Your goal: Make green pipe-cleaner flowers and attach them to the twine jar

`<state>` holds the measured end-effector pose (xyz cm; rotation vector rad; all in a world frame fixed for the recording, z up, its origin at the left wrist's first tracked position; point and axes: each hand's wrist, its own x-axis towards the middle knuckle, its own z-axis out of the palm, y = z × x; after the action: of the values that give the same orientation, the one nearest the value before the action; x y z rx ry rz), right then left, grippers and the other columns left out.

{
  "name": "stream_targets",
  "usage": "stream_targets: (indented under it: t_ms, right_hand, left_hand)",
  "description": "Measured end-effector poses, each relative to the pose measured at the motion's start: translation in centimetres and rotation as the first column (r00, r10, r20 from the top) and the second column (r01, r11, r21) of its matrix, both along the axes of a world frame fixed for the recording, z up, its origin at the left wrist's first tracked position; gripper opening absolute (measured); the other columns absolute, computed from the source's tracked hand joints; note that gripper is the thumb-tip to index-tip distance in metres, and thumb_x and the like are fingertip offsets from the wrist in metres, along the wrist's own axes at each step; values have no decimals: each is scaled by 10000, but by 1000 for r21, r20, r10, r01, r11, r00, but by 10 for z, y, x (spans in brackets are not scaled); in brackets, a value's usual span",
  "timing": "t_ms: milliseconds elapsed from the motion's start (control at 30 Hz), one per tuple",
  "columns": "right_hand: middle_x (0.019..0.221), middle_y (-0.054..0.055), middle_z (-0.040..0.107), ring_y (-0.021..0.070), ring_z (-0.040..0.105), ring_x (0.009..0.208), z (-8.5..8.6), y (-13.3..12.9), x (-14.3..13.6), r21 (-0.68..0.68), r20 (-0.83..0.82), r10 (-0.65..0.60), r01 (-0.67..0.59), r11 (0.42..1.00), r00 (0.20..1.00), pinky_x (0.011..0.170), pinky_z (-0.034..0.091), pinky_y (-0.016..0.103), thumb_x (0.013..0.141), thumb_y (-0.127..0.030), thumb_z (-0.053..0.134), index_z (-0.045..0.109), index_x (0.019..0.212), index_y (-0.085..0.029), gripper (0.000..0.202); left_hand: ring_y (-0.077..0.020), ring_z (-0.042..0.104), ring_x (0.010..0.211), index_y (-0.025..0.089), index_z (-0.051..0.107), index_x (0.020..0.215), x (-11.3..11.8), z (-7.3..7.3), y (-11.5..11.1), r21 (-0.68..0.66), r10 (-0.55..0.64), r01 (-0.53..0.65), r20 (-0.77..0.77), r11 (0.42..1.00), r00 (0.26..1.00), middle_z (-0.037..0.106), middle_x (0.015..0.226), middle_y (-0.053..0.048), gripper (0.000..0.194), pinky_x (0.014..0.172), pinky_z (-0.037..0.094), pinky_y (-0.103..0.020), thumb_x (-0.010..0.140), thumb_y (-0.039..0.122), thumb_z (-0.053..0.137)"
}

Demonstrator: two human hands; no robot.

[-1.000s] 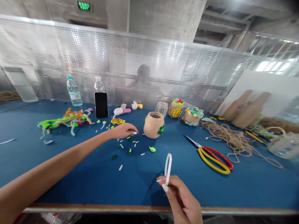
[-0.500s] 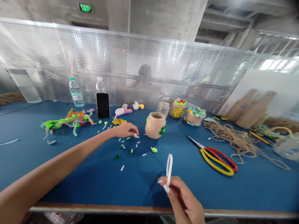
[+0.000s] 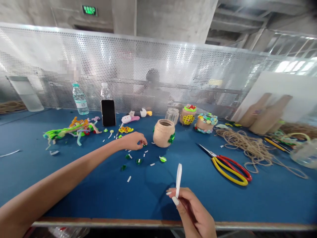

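Observation:
My right hand (image 3: 192, 206), near the table's front edge, pinches a narrow white strip (image 3: 179, 177) bent into a slim upright loop. My left hand (image 3: 135, 141) is reached out over the table, its fingertips pinched together at the surface beside a small green piece (image 3: 145, 144). Whether that piece is between the fingers is hard to make out. Just right of it stands a twine-wrapped jar (image 3: 162, 135) with green decorations on its side. Small white paper bits (image 3: 129, 178) and dark green buttons (image 3: 139, 161) lie scattered in front of my left hand.
Scissors (image 3: 230, 168) with red and yellow handles lie at right, by loose twine (image 3: 245, 142). Behind stand decorated jars (image 3: 188, 115), a clear jar (image 3: 172, 115), a phone (image 3: 108, 113) and a water bottle (image 3: 80, 100). Colourful pipe cleaners (image 3: 71, 130) are heaped at left.
The white piece at my left fingertips is out of sight, and a green piece shows there now. In my right hand the white loop has turned and looks narrower.

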<state>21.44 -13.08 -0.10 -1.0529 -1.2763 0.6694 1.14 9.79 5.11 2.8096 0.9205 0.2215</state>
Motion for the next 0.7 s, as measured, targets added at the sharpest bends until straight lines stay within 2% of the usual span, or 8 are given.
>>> stream_targets:
  t_ms: [200, 467, 600, 700]
  right_hand:
    - [879, 78, 681, 208, 652, 843, 0, -1, 0, -3, 17, -4, 4, 1000, 1000, 743, 532, 241, 858, -292, 567, 694, 861, -209, 152]
    - [886, 73, 682, 204, 649, 851, -2, -2, 0, -30, -17, 12, -13, 999, 1000, 750, 527, 232, 858, -299, 567, 697, 875, -218, 154]
    - [885, 66, 684, 197, 653, 851, -1, -2, 1, -34, -20, 4, -5, 999, 1000, 748, 523, 220, 857, -300, 570, 700, 869, -223, 151]
    - [878, 70, 685, 200, 654, 844, 0, -2, 1, -27, -8, 4, -5, 1000, 1000, 743, 527, 227, 856, -295, 570, 700, 867, -219, 151]
  left_hand:
    - [-172, 617, 862, 127, 595, 1018, 8, -1, -2, 49, 71, -69, -35, 996, 997, 625, 985, -57, 219, 771, 526, -368, 906, 309, 550]
    - [-169, 616, 870, 129, 592, 1027, 9, -2, 5, 73, 45, -47, 40, 996, 998, 621, 1006, -60, 207, 774, 528, -363, 910, 294, 545]
    - [-159, 621, 828, 124, 600, 995, 8, 2, 0, 80, 59, -63, 46, 995, 997, 630, 957, -49, 198, 755, 530, -352, 910, 294, 547]
    - [-168, 619, 869, 122, 606, 977, 2, 12, -5, 104, 102, -108, 63, 989, 993, 633, 964, -50, 187, 783, 524, -366, 909, 286, 548]
